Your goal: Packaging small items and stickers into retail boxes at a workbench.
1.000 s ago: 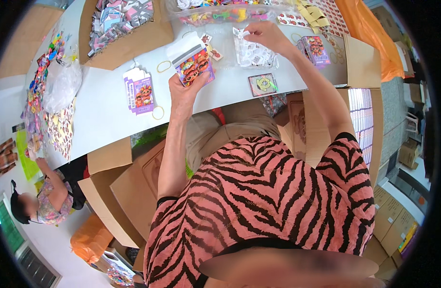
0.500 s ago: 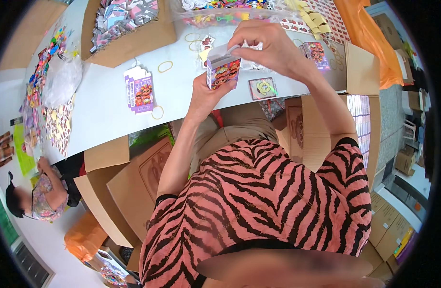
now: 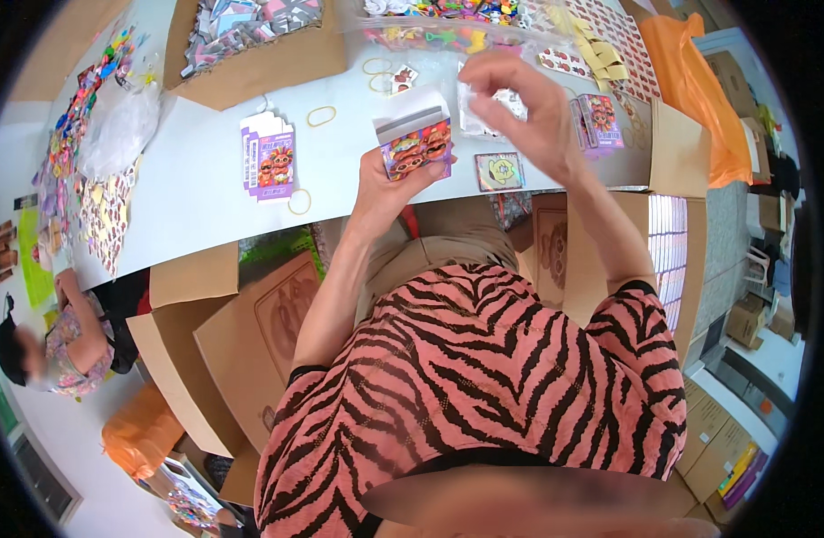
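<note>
My left hand [image 3: 376, 195] grips a small purple printed carton [image 3: 417, 152] from below. The carton's top is open, with a pale flap standing up at its back. To the right of it, my right hand [image 3: 539, 121] hangs above the table with fingers curved and apart, and nothing shows in it. Below its fingertips lies a white sheet in clear plastic [image 3: 485, 118]. Nearer the table's front edge is a shiny card with a yellow-green character [image 3: 500, 172]. Purple cartons [image 3: 602, 124] lie right of the hand. Several flattened purple cartons [image 3: 270, 161] rest to the left.
A brown cardboard box [image 3: 259, 76] of grey packets and a clear bag of small colourful toys [image 3: 443, 36] stand at the back. Rubber bands [image 3: 321, 116] lie about. An orange bag [image 3: 721, 117] hangs at the right. Open cartons [image 3: 192, 377] flank my lap; another person [image 3: 67, 350] sits left.
My right hand has let go of the carton's top flap and moved right, its fingers opening. The carton stays in my left hand, turned so its front faces me more. The view has shifted slightly.
</note>
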{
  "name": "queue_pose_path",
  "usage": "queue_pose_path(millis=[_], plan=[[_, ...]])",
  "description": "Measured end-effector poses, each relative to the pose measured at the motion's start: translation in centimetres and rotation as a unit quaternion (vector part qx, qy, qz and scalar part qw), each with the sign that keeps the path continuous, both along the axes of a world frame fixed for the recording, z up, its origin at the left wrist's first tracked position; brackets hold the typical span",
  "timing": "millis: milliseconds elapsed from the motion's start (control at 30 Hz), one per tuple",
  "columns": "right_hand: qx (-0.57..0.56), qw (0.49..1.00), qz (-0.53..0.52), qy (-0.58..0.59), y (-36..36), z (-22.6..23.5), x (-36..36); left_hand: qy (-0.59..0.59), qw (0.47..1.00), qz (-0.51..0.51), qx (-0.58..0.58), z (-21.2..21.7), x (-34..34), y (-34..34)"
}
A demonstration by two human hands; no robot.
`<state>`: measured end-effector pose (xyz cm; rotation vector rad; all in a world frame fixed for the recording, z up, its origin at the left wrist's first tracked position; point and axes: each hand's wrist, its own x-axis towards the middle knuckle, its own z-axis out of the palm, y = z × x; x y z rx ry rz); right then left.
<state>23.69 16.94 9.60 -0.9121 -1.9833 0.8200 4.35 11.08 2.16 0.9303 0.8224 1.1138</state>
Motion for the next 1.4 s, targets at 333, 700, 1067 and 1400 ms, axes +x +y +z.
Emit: queue_pose_path(millis=[333, 700, 1067, 1400], plan=[[-0.048, 0.992, 0.101, 0.066, -5.1, -2.9, -0.7, 0.128, 0.987, 0.072, 0.072, 2.1, -0.7, -4.8], [-0.172, 0.980, -0.038, 0.093, 0.6, -2.0, 1.3, 0.107, 0.939, 0.326, 0.022, -4.4, -4.6, -1.6], [-0.015, 0.993, -0.100, -0.066, 11.4, 0.1, 3.2, 0.136, 0.925, 0.350, 0.055, -7.9, -4.7, 3.7], [0.049, 0.927, -0.059, -0.367, 24.2, -4.8, 9.2, 0.194, 0.932, 0.304, 0.038, -6.2, -4.3, 2.6]])
